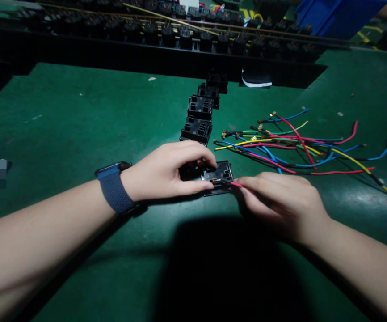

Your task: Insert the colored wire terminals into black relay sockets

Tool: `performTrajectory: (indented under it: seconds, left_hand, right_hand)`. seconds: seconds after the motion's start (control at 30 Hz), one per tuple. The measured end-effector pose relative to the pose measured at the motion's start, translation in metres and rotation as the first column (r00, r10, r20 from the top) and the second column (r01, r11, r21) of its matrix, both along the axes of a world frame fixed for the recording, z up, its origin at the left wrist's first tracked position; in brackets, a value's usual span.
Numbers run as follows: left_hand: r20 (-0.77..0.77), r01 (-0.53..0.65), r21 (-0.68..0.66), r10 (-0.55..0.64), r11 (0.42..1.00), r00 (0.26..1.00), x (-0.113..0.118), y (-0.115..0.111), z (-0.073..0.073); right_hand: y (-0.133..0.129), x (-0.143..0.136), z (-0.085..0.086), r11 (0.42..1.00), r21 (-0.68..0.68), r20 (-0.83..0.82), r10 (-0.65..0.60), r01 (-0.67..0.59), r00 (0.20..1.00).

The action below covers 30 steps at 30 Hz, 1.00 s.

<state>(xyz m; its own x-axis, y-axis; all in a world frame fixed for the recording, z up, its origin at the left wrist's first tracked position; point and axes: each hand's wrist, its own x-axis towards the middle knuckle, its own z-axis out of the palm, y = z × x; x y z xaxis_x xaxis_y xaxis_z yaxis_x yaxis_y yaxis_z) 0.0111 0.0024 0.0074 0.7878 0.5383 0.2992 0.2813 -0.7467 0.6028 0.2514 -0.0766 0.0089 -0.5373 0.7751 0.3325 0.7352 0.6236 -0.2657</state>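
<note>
A black plastic module (225,169) lies on the green surface between my hands. My left hand (171,172), with a blue watch band at the wrist, grips its left side between thumb and fingers. My right hand (280,201) pinches a red wire (236,184) whose dark-sleeved end lies over the module's lower part, close to my left thumb. A small brass-coloured bit shows at that end; whether it sits in a slot I cannot tell. More black modules (196,128) run in a row away from my left hand.
Loose red, blue, yellow and green wires (290,145) with metal ends are spread at the right. A long black rack (146,56) filled with similar parts crosses the back. A blue bin (341,18) stands at the back right. A pixelated patch is at the left edge.
</note>
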Motion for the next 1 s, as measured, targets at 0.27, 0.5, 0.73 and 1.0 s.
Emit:
performTrajectory:
  seconds: [0.27,0.5,0.73,1.0]
  left_hand:
    - [0.069,0.078,0.095,-0.085,0.992,0.994,-0.0020,0.0020,0.0025]
    - [0.090,0.075,0.128,-0.087,0.989,0.992,-0.0016,0.0010,0.0020]
    - [0.081,0.068,0.121,-0.078,0.990,0.994,-0.0013,0.0007,0.0032]
    - [0.071,0.064,0.101,-0.072,0.993,0.995,-0.0008,0.0004,0.0030]
  right_hand:
    - [0.0000,-0.0011,0.0037,0.999,-0.034,-0.009,-0.013,0.012,1.000]
    - [-0.0003,-0.0013,0.0029,1.000,-0.011,-0.016,-0.016,0.015,1.000]
    - [0.0000,-0.0010,0.0017,1.000,-0.008,-0.056,-0.014,0.014,0.998]
    - [-0.0010,0.0023,0.0009,1.000,-0.017,-0.079,0.011,-0.013,0.997]
